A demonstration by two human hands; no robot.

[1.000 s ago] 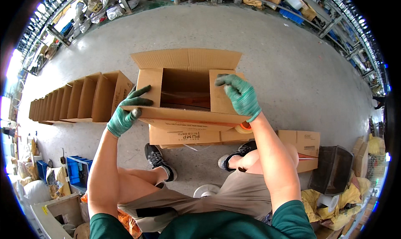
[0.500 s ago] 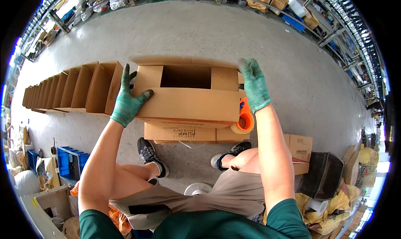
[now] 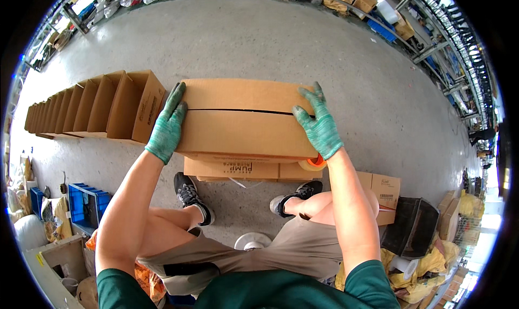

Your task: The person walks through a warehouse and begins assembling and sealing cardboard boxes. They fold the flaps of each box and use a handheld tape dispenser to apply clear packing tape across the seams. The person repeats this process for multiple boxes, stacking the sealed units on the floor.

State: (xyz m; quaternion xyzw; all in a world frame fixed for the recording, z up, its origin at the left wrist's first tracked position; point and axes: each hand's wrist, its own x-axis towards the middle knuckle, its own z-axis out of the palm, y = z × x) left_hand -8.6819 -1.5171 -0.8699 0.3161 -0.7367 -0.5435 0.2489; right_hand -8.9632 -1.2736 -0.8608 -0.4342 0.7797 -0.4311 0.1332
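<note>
A brown cardboard box (image 3: 243,133) stands before me with its two long top flaps folded down, and a thin dark gap runs between them. My left hand (image 3: 168,122), in a green knit glove, lies along the box's left edge with its fingers stretched out. At the right end, my gloved right hand (image 3: 320,122) rests on the flaps and edge, fingers spread. An orange tape dispenser (image 3: 318,161) with a tape roll shows partly beside the box's near right corner. Underneath are flat cardboard pieces (image 3: 216,168), largely covered by the box.
A row of open cardboard boxes (image 3: 121,106) stretches left. Blue crates (image 3: 89,203) stand at lower left. Another carton (image 3: 385,193) and a black bin (image 3: 413,228) are at right, near yellow sacks (image 3: 416,279). Metal racks (image 3: 432,52) line the far right.
The far long flap has come down, covering the dark opening in the box. My right hand has moved down and inward onto the box top; my left hand remains at the left side.
</note>
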